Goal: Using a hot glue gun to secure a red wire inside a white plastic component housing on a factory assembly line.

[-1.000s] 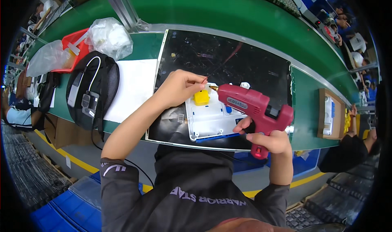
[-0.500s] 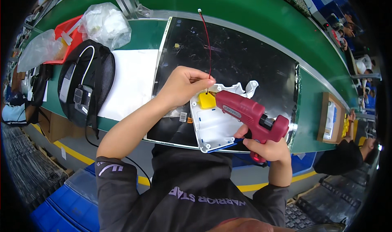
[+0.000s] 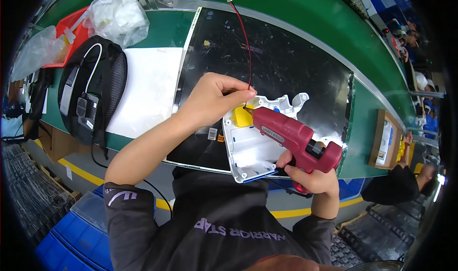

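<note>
My left hand [image 3: 222, 97] pinches a thin red-and-black wire [image 3: 247, 46] between thumb and fingertips. The wire stands up from the hand and ends in a small white connector [image 3: 229, 0]. Below the fingertips, a yellow block [image 3: 242, 118] sits in the upper left corner of a white plastic housing [image 3: 253, 149]. My right hand [image 3: 310, 176] is wrapped round the handle of a dark red hot glue gun [image 3: 286, 130]. The gun's nozzle points left, at the top of the yellow block where the wire meets it. Whether the tip touches the block I cannot tell.
A black mat [image 3: 214, 46] covers the green bench. To the left lie a white sheet [image 3: 148, 89], a black mesh backpack [image 3: 117, 75], a red bin [image 3: 78, 35] and plastic bags [image 3: 117, 18]. An open cardboard box [image 3: 381, 140] stands at the right, near another person's arm [image 3: 405, 149].
The view has shifted slightly, so the bench items sit a little further left and higher. Both hands keep their holds, and the nozzle stays at the yellow block.
</note>
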